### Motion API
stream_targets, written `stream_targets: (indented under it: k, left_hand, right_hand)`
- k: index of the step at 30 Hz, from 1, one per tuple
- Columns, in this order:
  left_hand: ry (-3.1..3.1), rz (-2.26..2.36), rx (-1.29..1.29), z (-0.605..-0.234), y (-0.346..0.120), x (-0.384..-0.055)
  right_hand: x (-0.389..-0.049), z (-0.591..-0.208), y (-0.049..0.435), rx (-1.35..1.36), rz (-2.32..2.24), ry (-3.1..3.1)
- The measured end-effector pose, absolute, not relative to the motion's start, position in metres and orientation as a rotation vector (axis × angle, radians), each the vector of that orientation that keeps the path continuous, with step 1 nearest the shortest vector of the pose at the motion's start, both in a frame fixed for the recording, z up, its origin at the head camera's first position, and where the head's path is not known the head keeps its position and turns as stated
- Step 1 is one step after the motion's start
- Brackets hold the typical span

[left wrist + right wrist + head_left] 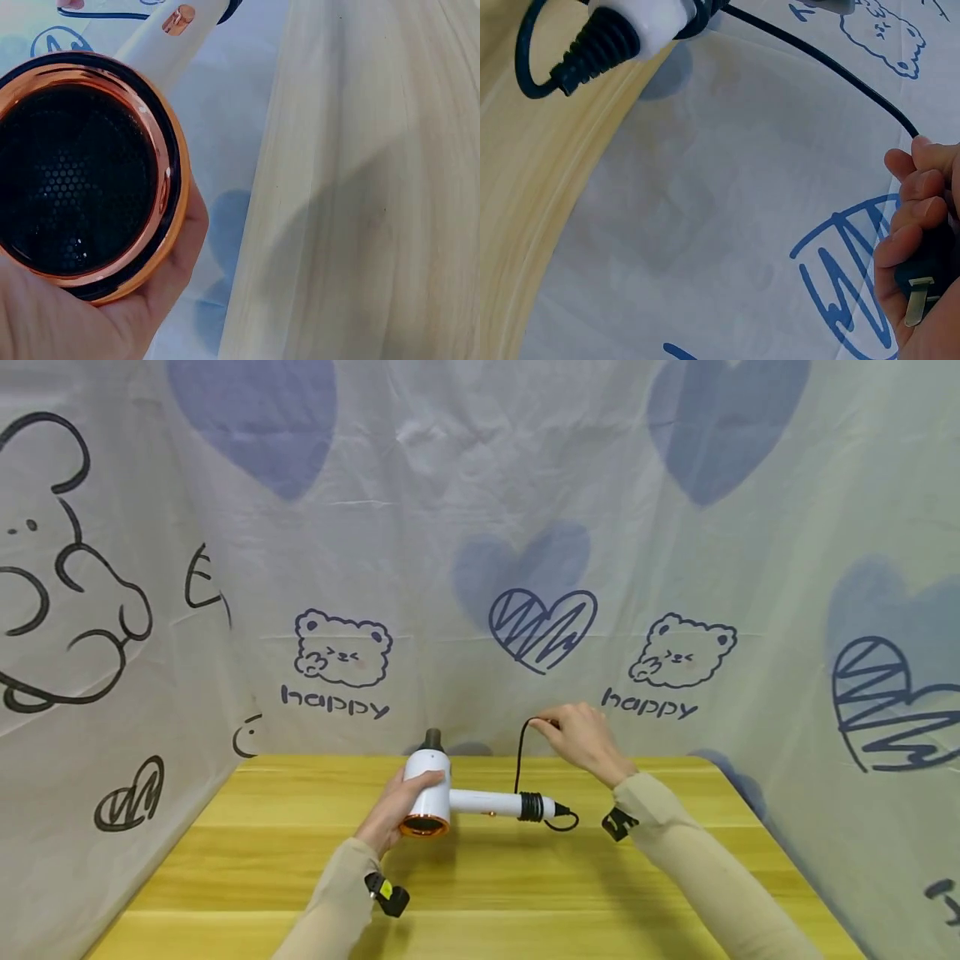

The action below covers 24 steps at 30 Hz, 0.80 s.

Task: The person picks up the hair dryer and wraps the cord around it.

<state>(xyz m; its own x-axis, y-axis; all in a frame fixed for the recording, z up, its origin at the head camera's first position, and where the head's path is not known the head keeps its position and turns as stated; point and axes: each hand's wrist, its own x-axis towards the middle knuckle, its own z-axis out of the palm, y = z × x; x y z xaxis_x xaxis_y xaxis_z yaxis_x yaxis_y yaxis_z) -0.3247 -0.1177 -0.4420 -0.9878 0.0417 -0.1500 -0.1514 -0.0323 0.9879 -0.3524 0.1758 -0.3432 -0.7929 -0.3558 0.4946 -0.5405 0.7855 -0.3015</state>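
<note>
A white hair dryer [480, 802] with a copper-coloured rear ring [161, 165] and a dark nozzle [432, 740] is held above the table, its handle pointing right. My left hand [392, 810] grips the barrel, thumb across its top. Black power cord [531, 807] is wound in several turns round the handle's end, and a short loop hangs at the strain relief [592, 49]. My right hand [583, 739], raised to the right of the handle, pinches the free stretch of cord. In the right wrist view its curled fingers also hold the black plug [922, 277], with a metal prong showing.
The yellow wood-grain table [300, 827] lies beneath both hands. A pale cloth [420, 568] printed with hearts and bears hangs behind the table's back edge and along both sides. Each wrist wears a small black camera on a strap.
</note>
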Motion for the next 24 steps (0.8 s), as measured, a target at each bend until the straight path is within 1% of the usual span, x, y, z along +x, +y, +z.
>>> stream_targets:
  k: [6,15,24]
  left_hand:
    - [2.115,2.214,-0.164,-0.446,-0.113,-0.323]
    - [2.147,2.308,-0.297,-0.453,-0.105,-0.321]
    - [2.134,2.342,-0.367,-0.452,-0.104,-0.321]
  right_hand:
    - [-0.346,-0.346,0.177,0.651,0.676,-2.542]
    - [-0.333,-0.353,0.176,0.643,0.81,-2.515]
    - [-0.32,-0.365,0.184,0.66,0.878,-2.488]
